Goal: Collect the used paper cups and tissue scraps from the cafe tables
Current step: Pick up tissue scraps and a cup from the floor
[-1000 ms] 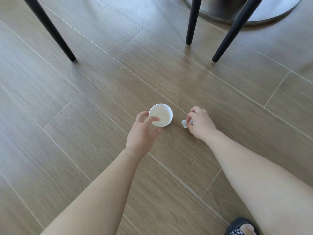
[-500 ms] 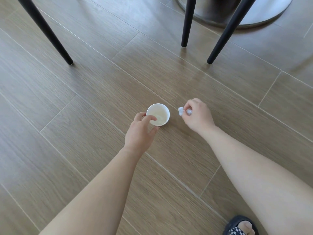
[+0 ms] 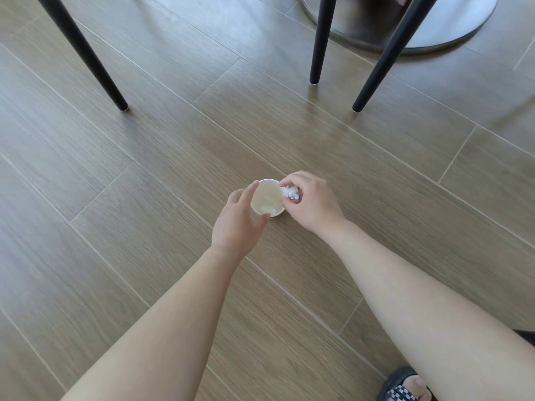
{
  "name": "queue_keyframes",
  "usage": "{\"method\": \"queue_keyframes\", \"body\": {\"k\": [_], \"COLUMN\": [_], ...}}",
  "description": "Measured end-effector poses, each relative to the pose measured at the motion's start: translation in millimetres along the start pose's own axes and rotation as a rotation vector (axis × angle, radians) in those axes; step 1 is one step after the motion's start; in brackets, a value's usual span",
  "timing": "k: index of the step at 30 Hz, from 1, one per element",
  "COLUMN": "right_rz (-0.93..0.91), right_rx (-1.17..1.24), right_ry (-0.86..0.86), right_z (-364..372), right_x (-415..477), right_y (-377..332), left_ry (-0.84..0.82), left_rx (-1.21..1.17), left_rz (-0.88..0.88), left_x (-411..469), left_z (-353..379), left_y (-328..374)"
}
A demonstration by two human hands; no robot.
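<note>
1. On the floor (image 3: 144, 198), near the middle of the view and well short of the black legs (image 3: 86, 53), the cup (image 3: 266, 199) sits mouth-up. Whether its base rests on the planks or hangs just off them cannot be told.
2. The left hand (image 3: 240, 219) grips the cup wall. The forefinger curves along the far-left rim and the thumb closes on the near rim. This hold probably serves to steady the open mouth as a receptacle.
3. The right hand (image 3: 311, 202) pinches the scrap (image 3: 292, 193) between the thumb and curled fingertips. The scrap is at the cup's right rim, partly over the mouth. It looks placed for release into the cup, so that both items can travel as one load.
4. Cup: thin white paper, round, with a rolled rim and a pale interior showing faint residue. It is likely light and easy to crush, so a gentle grip is advised.
5. Scrap: white tissue crumpled into a small irregular wad. It is soft and will probably compress on contact.
6. Floor: wood-grain planks with pale joints and a slight sheen.
7. Legs: round and tapered to narrow feet.
8. Base (image 3: 451, 30): a brushed-metal disc at the far right edge.
9. Sandal (image 3: 402, 386): dark with a chequered strap, at the near right corner.
</note>
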State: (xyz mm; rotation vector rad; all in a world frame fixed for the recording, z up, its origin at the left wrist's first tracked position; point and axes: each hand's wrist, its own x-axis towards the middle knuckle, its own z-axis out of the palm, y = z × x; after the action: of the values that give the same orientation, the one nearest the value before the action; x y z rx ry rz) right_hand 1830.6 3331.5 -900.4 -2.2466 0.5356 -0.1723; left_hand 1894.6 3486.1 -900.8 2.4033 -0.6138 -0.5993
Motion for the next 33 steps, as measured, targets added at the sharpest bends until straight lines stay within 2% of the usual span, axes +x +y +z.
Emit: {"method": "queue_keyframes", "body": {"k": [9,16,20,28,33], "right_rz": [-0.101,-0.159,-0.101,-0.016,-0.021], "right_rx": [0.001,-0.201,-0.291,-0.206,-0.158], "right_ry": [-0.053,-0.130,-0.198,-0.176,-0.095], "right_z": [2,-4,-1,-1,-15], "right_x": [0,-11,-15,-12,-9], "right_y": [-12,-2,9,6,-11], "left_ry": [-0.029,-0.034,-0.032,-0.061,0.001], "left_rx": [0.062,0.047,0.037,-0.065,-0.114], "left_rz": [-0.027,-0.033,-0.033,-0.016,-0.001], "left_x": [1,2,0,-1,4], "left_z": [3,4,5,0,-14], "left_y": [3,3,5,8,27]}}
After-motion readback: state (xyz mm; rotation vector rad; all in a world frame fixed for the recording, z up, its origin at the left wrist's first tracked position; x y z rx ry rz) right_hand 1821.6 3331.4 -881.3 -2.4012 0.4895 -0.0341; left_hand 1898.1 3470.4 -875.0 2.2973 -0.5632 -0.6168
